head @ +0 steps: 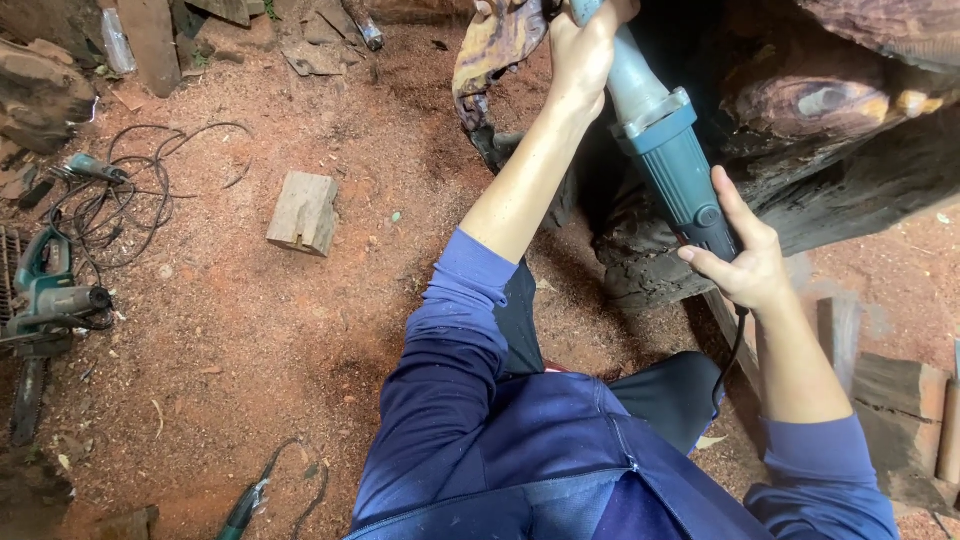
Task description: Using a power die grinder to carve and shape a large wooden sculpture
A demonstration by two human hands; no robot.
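1. A long teal-and-grey electric power tool with a cylindrical plastic body (662, 150) was held by both hands, slanting from the top of the view down toward the right.
2. The left hand (583, 52) was closed around the pale grey front neck of the tool, near the top edge; its fingers were curled tightly round the barrel, with no gap seen between them and the casing.
3. The right hand (745, 262) was set at the rear end of the teal body. The thumb and forefinger were spread and only loosely wrapped, the thumb being laid along the side of the casing; the remaining fingers were hidden behind the tool, so how far they closed could not be told.
4. A black power cord (733, 352) was seen hanging from the tool's rear, below the right hand.
5. The tool's working end was out of view at the top edge, close beside a gnarled, purple-and-yellow piece of carved root wood (493, 52) and a large dark weathered log (850, 130).
6. On the reddish sawdust-covered ground (300, 330) a small pale rectangular wooden block (303, 212) was lying well apart, to the left.
7. At the far left edge a green chainsaw (42, 300) was lying, near a tangle of black cables (130, 195).
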